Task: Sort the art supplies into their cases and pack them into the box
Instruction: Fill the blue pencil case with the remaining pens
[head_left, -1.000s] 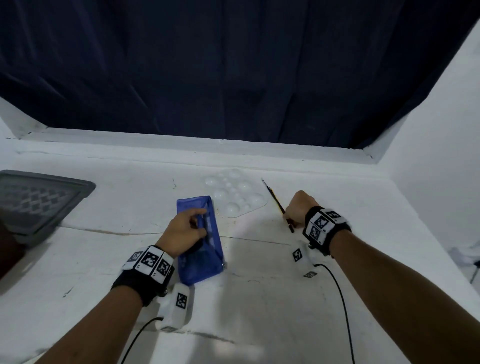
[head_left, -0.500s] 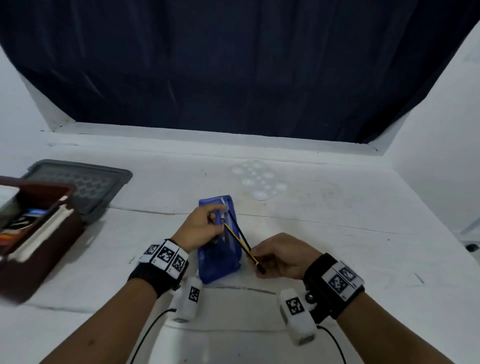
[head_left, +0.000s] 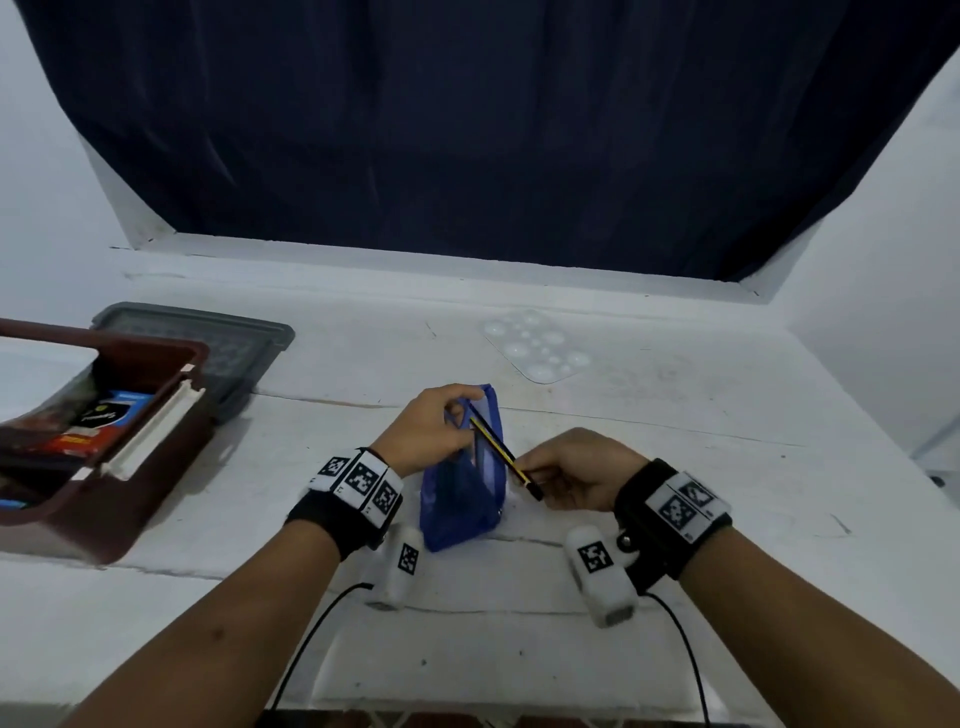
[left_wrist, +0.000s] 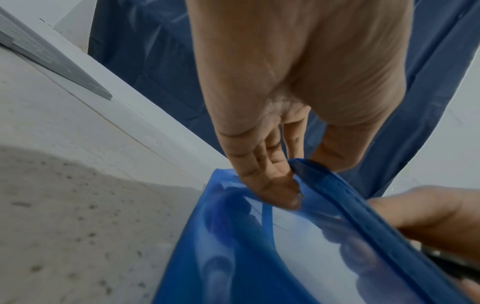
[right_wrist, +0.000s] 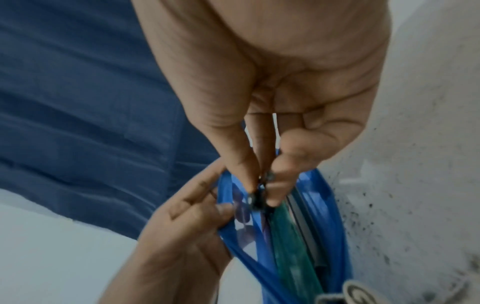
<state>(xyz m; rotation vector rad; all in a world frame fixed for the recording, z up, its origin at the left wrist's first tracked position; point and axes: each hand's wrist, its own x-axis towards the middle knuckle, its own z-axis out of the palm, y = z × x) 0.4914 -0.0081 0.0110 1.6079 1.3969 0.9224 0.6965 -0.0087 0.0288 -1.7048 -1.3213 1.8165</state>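
The left hand (head_left: 426, 434) pinches the blue pouch (head_left: 465, 499) open; the right hand (head_left: 582, 470) grips a pencil (head_left: 498, 449) entering it. A slipping rim could block the pencil.

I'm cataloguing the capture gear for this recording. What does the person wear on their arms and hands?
Both forearms are bare, with no sleeves or gloves. Each wrist carries a black strap: the left wrist band and the right wrist band both bear white panels printed with square black-and-white markers. A white camera pod with its own marker hangs under each wrist, trailing a thin black cable.
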